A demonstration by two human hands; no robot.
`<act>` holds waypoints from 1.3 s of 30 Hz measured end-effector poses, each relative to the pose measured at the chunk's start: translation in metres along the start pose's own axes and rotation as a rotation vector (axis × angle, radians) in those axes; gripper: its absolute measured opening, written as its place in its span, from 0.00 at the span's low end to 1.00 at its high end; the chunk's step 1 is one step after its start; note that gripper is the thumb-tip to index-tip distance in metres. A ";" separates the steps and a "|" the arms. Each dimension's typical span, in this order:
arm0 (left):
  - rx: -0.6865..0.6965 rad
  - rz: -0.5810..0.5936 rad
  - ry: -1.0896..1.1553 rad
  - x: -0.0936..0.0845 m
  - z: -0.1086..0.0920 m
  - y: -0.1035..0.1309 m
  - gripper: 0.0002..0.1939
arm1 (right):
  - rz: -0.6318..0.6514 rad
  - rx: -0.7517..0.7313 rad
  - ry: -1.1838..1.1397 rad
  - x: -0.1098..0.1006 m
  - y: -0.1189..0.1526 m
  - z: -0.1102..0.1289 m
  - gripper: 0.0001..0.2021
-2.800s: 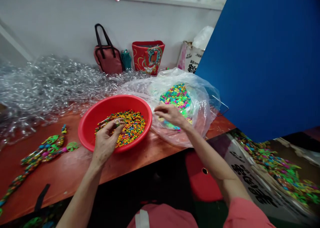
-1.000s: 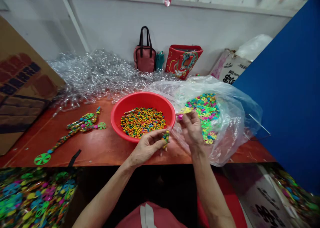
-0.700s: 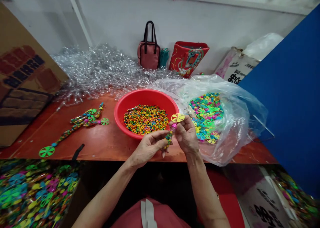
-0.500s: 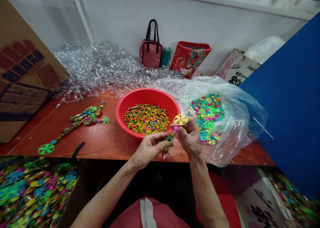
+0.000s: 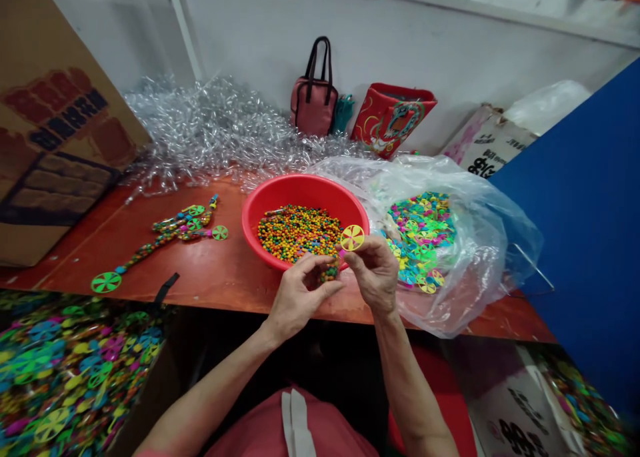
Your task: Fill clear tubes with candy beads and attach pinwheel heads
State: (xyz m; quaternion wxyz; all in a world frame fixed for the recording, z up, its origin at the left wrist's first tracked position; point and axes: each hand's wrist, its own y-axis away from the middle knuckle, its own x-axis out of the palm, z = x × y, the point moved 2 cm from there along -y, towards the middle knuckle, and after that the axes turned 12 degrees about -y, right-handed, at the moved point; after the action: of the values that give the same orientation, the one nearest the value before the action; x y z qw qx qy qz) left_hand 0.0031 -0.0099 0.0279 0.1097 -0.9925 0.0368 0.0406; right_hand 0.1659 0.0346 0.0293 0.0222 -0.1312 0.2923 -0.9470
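My right hand point(image 5: 374, 270) is closed on a candy tube point(image 5: 329, 270), pinching it by its pink cap end. A yellow pinwheel disc point(image 5: 353, 237) stands up above the fingertips. Small coloured balls show through the tube's clear wall. My left hand point(image 5: 301, 295) curves around the tube's lower end with thumb and fingers apart; whether the fingertips touch it is hard to see. Both hands are over the near rim of a red basin point(image 5: 255, 240), which holds many small round candies point(image 5: 295, 230) in yellow, orange, green and blue.
Filled tubes point(image 5: 175, 230) with green wheels lie left on the red table point(image 5: 200, 270). Clear empty tubes point(image 5: 210, 123) are heaped behind. A plastic bag point(image 5: 480, 257) of coloured caps sits right. A carton point(image 5: 65, 143) and blue panel point(image 5: 575, 243) flank the table; a box of finished tubes point(image 5: 75, 370) stands lower left.
My left hand has loosened from the tube, its fingers now wider apart. My right hand has brought the tube slightly up toward the basin. The view has shifted slightly left.
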 end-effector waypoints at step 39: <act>-0.125 -0.211 -0.200 -0.125 0.051 0.055 0.15 | 0.717 -0.125 0.195 0.122 0.015 -0.025 0.01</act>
State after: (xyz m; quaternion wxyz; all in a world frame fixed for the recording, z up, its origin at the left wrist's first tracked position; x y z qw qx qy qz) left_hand -0.1296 -0.0438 -0.0218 0.0544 -0.9867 -0.0815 0.1298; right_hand 0.0408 0.0211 0.0297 0.3165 0.0690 0.3776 -0.8675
